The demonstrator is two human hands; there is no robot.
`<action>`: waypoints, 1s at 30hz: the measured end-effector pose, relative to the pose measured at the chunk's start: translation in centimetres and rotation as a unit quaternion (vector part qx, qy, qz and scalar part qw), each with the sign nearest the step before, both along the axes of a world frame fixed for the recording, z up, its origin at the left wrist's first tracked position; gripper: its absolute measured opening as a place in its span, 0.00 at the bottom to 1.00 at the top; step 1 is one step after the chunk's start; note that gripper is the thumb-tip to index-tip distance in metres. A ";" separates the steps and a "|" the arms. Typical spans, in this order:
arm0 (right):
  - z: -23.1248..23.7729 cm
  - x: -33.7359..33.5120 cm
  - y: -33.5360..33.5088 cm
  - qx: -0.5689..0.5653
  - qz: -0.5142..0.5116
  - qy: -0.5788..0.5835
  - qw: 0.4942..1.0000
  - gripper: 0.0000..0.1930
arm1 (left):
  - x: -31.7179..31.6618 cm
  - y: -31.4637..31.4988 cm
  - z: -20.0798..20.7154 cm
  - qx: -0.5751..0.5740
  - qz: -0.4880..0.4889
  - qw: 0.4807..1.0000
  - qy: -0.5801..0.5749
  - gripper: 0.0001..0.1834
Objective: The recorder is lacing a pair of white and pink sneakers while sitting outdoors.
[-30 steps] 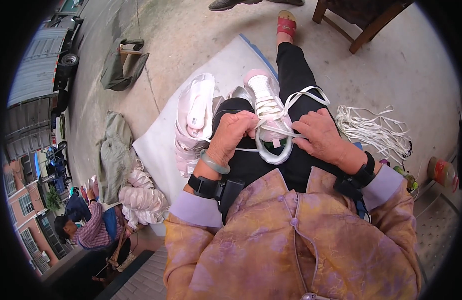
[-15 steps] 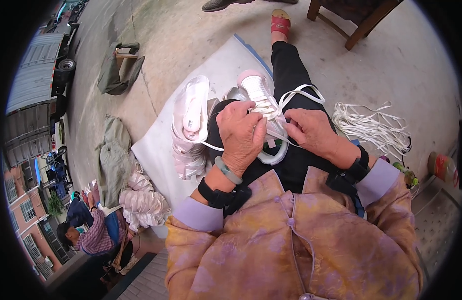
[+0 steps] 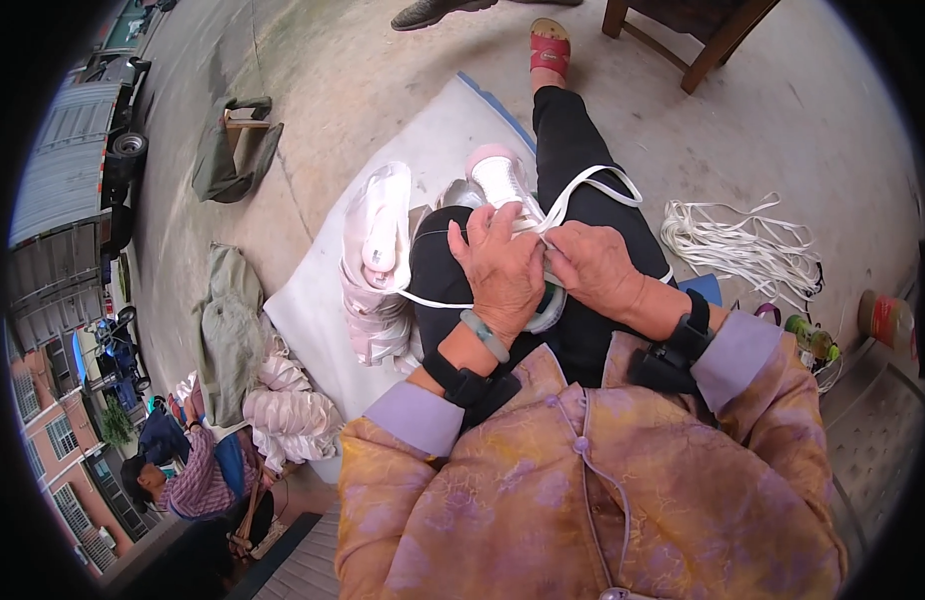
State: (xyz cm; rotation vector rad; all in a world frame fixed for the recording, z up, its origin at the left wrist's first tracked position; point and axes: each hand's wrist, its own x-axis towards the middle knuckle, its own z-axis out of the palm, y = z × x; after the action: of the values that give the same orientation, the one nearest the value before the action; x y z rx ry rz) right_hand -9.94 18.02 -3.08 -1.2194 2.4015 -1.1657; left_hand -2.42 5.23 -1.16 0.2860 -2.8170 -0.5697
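Note:
A white and pink sneaker [image 3: 500, 181] rests across my lap, toe pointing away, its lower part covered by my hands. My left hand [image 3: 501, 262] lies over its lacing, thumb and forefinger pinched at the eyelets and the other fingers raised. Close against it, my right hand [image 3: 596, 270] is closed, gripping the white shoelace [image 3: 595, 178] at the shoe's upper end. One length of lace loops over my right thigh; another trails left across my knee. The fingertips partly hide each other.
Left of my knee, stacked pinkish-white shoe parts [image 3: 375, 310] lie on a white sheet [image 3: 318, 270]. A heap of white laces [image 3: 738, 245] is on the right, near a bottle [image 3: 888, 322]. At far left sits another person [image 3: 198, 475] beside more bundles [image 3: 291, 410]. A wooden chair [image 3: 698, 40] stands ahead.
My hands have come together over the lacing; before, they were apart with the lace between them. The left hand moved right, and its fingers lifted. The view shifted slightly.

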 end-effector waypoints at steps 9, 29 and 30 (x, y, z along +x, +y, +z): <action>0.3 0.0 0.8 -0.024 -0.005 -0.072 0.997 0.12 | 4.2 -3.1 5.7 -0.100 -0.053 0.992 -0.049 0.04; 1.6 -0.3 0.6 -0.002 -0.065 -0.173 0.983 0.11 | 7.9 -6.8 4.8 -0.059 0.016 0.998 -0.021 0.19; 1.3 -0.6 0.4 0.000 -0.072 -0.168 0.983 0.10 | 6.9 -6.4 4.4 -0.058 0.017 0.998 -0.021 0.19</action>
State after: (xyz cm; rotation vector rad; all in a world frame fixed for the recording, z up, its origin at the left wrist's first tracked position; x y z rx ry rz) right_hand -10.53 18.40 -1.77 -0.7829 2.2603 -1.2944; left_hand 4.47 -1.15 3.24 0.3271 -2.8654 -0.3949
